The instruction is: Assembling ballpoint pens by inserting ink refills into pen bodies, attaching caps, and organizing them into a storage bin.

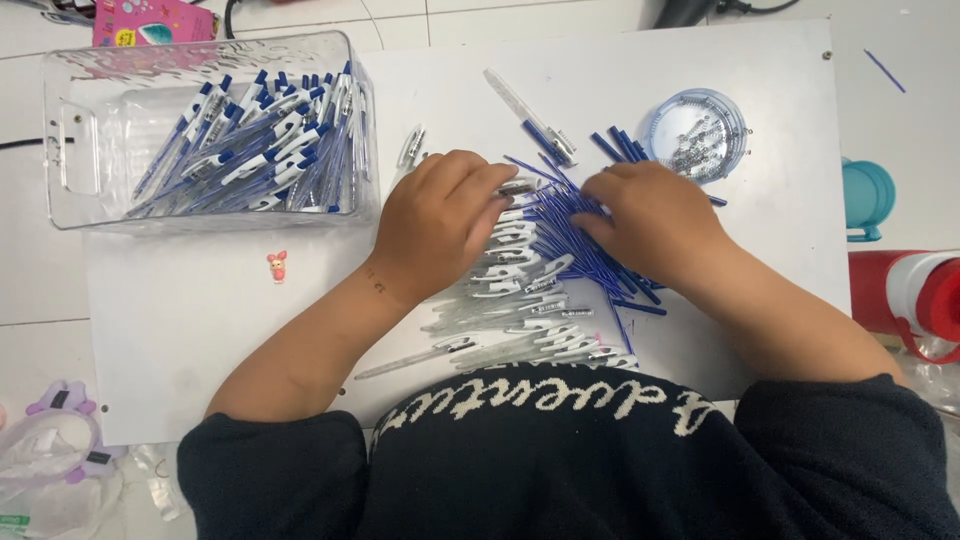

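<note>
sorting pen parts, your left hand [440,225] rests curled on clear barrels [510,300], your right hand [650,215] fingers blue refills [575,235]; grip unclear, pinch one next.

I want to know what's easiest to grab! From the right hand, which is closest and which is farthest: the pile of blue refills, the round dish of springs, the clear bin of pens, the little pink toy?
1. Pile of blue refills: under the right hand.
2. Round dish of springs: just beyond it, to the right.
3. Little pink toy: past the left hand.
4. Clear bin of pens: far left; its near wall is about as close as the toy, so those two are hard to rank.
</note>
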